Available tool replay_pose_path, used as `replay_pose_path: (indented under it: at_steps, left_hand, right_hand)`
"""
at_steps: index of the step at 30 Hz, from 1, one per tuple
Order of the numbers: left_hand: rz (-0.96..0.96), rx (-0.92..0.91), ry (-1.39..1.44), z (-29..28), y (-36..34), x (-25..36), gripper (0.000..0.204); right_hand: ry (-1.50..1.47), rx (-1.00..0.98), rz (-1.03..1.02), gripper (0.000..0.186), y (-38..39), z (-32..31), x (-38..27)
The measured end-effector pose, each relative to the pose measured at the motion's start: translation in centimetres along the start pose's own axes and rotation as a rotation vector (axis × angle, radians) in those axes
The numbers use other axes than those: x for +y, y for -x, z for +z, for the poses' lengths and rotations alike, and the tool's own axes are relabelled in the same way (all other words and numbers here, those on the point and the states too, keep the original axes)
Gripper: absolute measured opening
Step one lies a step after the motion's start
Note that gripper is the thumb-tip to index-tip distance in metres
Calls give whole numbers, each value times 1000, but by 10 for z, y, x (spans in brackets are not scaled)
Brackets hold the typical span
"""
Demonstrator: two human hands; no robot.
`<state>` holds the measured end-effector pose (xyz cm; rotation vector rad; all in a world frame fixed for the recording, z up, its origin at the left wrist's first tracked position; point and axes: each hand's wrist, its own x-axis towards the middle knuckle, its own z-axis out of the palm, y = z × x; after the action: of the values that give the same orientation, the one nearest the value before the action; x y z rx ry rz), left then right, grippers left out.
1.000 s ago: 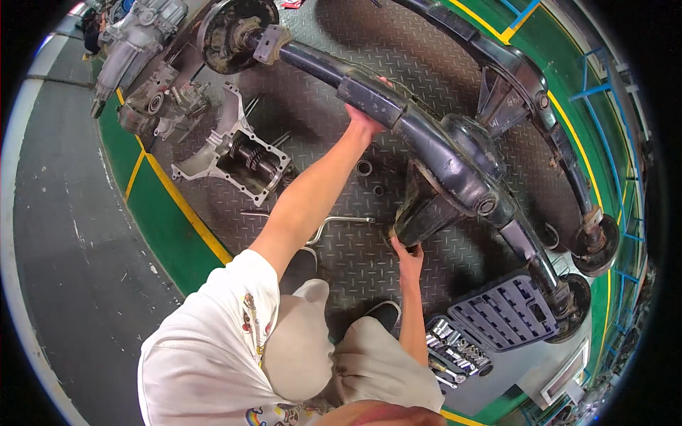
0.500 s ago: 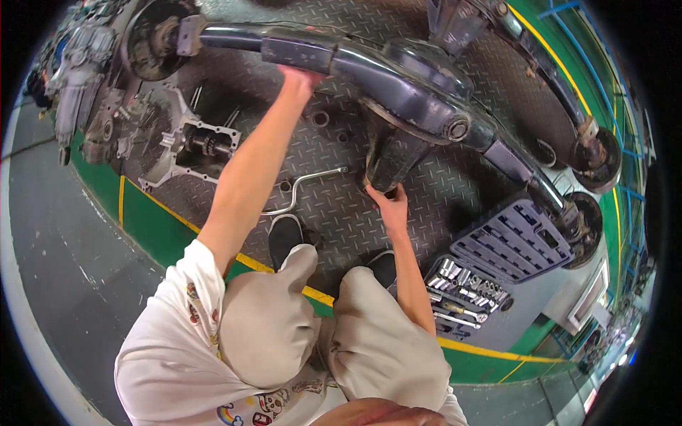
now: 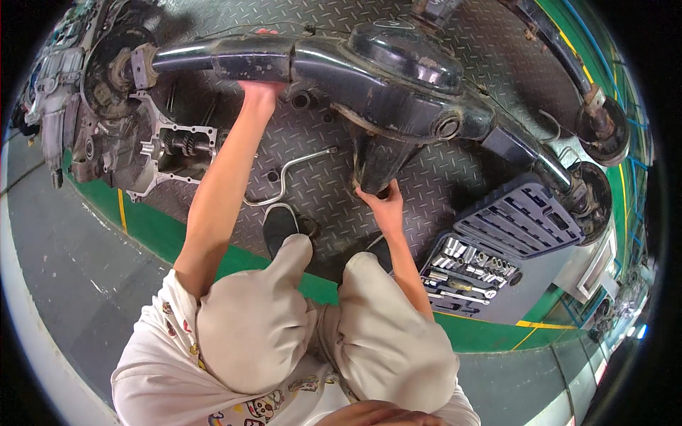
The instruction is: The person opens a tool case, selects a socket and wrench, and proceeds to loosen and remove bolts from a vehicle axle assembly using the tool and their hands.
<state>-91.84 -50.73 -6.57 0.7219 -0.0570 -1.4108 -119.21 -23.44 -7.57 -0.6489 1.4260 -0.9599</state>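
Observation:
A black vehicle axle housing [image 3: 341, 74] stretches across the upper half of the view, with a bulged middle. My left hand [image 3: 260, 91] grips its left tube from below, and fingertips show above the tube's far edge. A dark tapered nose [image 3: 383, 160] juts from the middle of the housing toward me. At the nose's near end my right hand [image 3: 383, 206] holds on, thumb on the left side and fingers on the right; part of the grip is hidden. Round drum-like ends [image 3: 114, 74] finish the housing, the other one [image 3: 591, 202] being at the right.
A bent steel speed wrench [image 3: 285, 174] lies on the chequered metal floor near my left shoe [image 3: 280, 227]. Left of it sits an opened gear casing [image 3: 186, 153]. An open socket set case [image 3: 465, 273] lies at the right. Another axle [image 3: 561, 53] stands at the far right.
The whole view has shifted a little. The housing's left end sits lower and farther left, and my left hand moved with it. Fingertips now show over the tube. My right hand stays on the nose.

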Motion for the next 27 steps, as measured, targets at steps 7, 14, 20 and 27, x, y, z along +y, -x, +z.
replay_pose_path:
  at_steps: [7,14,20,27]
  left_hand:
    - [-128,-118,164,-30,9,17,55]
    - [-227,-128,340,-10,28,10,53]
    - [-220,-30,146,-2,40,15,55]
    - [-236,-70,-612,-56,78,74,43]
  right_hand:
    - [65,-27,3,47,9,-1,0]
    - [9,-4,-32,47,14,-5,4]
    - [34,-13,-33,44,17,-7,-4]
    - [12,-64,6,49,8,19,23]
